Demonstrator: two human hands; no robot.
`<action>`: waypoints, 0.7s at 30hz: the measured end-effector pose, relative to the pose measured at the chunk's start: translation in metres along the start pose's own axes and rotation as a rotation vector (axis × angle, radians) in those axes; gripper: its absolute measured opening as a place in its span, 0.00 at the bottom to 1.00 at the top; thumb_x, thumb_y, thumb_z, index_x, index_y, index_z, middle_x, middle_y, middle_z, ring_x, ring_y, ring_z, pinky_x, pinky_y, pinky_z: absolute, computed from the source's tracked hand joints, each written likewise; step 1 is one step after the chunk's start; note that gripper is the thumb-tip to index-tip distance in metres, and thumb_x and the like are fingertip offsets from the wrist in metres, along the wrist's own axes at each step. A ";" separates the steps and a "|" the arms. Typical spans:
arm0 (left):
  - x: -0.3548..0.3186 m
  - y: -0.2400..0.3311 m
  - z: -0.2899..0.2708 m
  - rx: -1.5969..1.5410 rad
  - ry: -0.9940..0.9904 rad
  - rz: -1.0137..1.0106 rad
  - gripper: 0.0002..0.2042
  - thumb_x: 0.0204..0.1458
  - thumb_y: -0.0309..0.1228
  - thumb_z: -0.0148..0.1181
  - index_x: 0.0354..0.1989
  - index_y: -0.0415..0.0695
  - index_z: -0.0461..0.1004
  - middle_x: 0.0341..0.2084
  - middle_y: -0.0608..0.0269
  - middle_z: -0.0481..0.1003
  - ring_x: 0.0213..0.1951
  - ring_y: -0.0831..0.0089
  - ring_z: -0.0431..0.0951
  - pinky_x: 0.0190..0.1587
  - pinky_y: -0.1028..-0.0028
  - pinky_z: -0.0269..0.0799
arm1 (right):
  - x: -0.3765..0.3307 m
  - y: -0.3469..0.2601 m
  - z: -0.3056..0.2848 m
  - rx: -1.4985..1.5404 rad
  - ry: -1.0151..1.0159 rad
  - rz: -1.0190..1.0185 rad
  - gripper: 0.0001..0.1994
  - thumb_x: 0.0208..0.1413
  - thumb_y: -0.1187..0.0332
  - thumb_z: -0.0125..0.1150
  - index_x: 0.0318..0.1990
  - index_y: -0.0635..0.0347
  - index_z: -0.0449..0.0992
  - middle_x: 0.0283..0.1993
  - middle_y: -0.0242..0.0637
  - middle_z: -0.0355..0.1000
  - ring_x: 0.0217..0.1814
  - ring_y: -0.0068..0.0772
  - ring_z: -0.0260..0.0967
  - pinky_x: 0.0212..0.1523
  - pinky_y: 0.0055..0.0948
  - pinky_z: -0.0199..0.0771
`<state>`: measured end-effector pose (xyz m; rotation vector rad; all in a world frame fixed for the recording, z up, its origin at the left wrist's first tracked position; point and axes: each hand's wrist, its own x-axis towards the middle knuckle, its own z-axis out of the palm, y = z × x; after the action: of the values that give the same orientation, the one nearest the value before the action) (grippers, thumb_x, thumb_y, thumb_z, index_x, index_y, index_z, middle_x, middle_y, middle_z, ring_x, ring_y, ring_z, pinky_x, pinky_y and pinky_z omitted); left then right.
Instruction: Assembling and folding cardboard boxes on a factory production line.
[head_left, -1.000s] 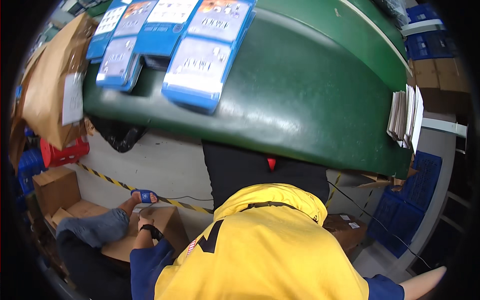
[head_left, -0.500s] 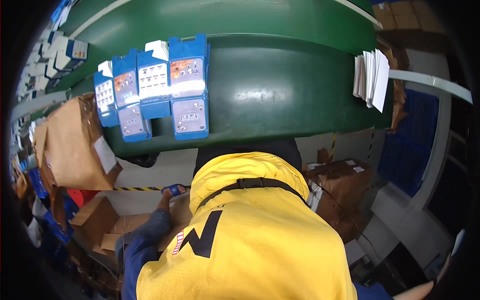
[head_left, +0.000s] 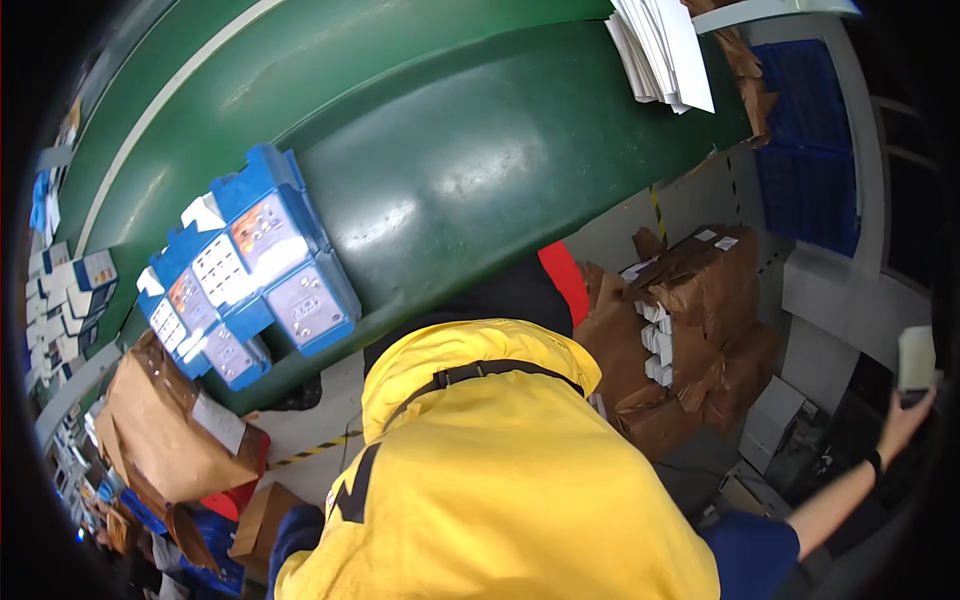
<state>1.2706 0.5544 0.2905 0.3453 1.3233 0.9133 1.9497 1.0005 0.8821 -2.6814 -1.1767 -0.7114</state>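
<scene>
Far out to the right, my right hand (head_left: 908,408) is closed on a pale rectangular piece (head_left: 916,357), its kind too blurred to tell. A dark band circles that wrist. Only the dark blue left sleeve shows at the lower left; my left hand is out of sight. On the green table (head_left: 430,200) in front of me, several blue printed carton blanks (head_left: 305,305) lie overlapping in a row at the left. White paper (head_left: 205,212) pokes out at their far edge. A stack of white folded sheets (head_left: 665,55) stands at the table's far right end.
Brown paper-wrapped bundles (head_left: 690,330) stand right of the table, one showing white pieces inside. Another brown paper-wrapped package (head_left: 165,420) is at the left, near a cardboard box (head_left: 262,525). Blue crates (head_left: 805,150) line the right side. Small white boxes (head_left: 65,300) pile up far left.
My view and body have turned to the right, so the table slants. My right arm has stretched further out and up, and its hand now shows with the pale piece.
</scene>
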 end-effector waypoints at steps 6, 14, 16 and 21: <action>0.050 -0.017 -0.022 -0.464 -0.171 -0.119 0.13 0.46 0.38 0.56 0.32 0.40 0.68 0.32 0.56 0.73 0.41 0.64 0.72 0.50 0.64 0.63 | -0.038 0.161 0.156 0.591 0.196 0.121 0.34 0.42 0.64 0.69 0.54 0.71 0.61 0.56 0.49 0.60 0.57 0.40 0.59 0.58 0.36 0.57; 0.041 -0.196 0.012 -1.102 -0.239 0.034 0.12 0.43 0.36 0.58 0.27 0.41 0.68 0.31 0.54 0.73 0.40 0.63 0.73 0.49 0.61 0.64 | -0.031 -0.107 0.295 1.718 -0.380 -0.412 0.22 0.52 0.63 0.57 0.50 0.70 0.66 0.49 0.43 0.67 0.52 0.33 0.63 0.58 0.33 0.58; 0.102 -0.135 0.172 -0.697 -0.434 0.269 0.17 0.46 0.41 0.56 0.34 0.37 0.69 0.30 0.59 0.71 0.32 0.61 0.71 0.46 0.63 0.66 | -0.077 -0.156 0.291 1.552 -0.549 -0.933 0.31 0.47 0.61 0.62 0.55 0.71 0.59 0.53 0.44 0.63 0.55 0.37 0.61 0.57 0.36 0.58; 0.099 0.031 0.288 0.916 1.101 0.129 0.13 0.46 0.30 0.57 0.41 0.39 0.72 0.35 0.49 0.74 0.40 0.52 0.74 0.45 0.63 0.68 | -0.137 -0.292 0.287 1.504 -0.815 -1.017 0.39 0.35 0.61 0.69 0.56 0.69 0.59 0.54 0.39 0.61 0.57 0.34 0.57 0.58 0.30 0.52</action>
<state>1.5240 0.7242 0.3190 0.6726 2.7620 0.5147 1.7643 1.1958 0.5443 -0.9184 -1.9670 1.0202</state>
